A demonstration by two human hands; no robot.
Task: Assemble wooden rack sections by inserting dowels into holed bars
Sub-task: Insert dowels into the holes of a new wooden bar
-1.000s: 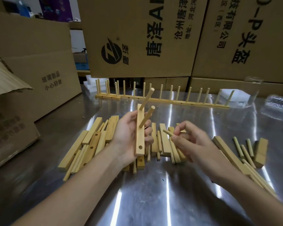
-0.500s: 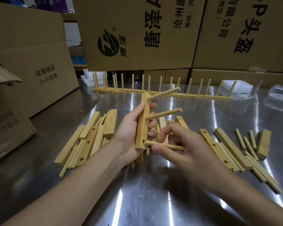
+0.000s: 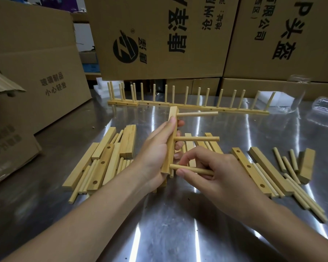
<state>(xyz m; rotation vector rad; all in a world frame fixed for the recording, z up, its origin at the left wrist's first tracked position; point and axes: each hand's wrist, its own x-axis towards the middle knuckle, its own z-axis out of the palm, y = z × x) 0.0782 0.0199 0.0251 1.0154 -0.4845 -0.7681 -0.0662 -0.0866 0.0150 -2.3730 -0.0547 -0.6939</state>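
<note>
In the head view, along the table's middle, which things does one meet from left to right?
Pile of bars and dowels, left hand gripping the upright bar, right hand pinching the lowest dowel, holed bar lying flat, short block.

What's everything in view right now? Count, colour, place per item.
Table: one, shiny metal, under everything.
Cardboard boxes: several, brown, behind and left.
Finished racks: one row, pale wood, far side, dowels upright.
Left pile: many bars and dowels, pale wood, left of the hands.
Right pile: many bars and dowels, pale wood, right of the hands.
Glass jar: one, clear, upright, far right.
Held bar: one, pale wood, centre.
Inserted dowels: three, pale wood, pointing right from held bar.
Left hand: grips held bar.
Right hand: pinches lowest dowel.
</note>
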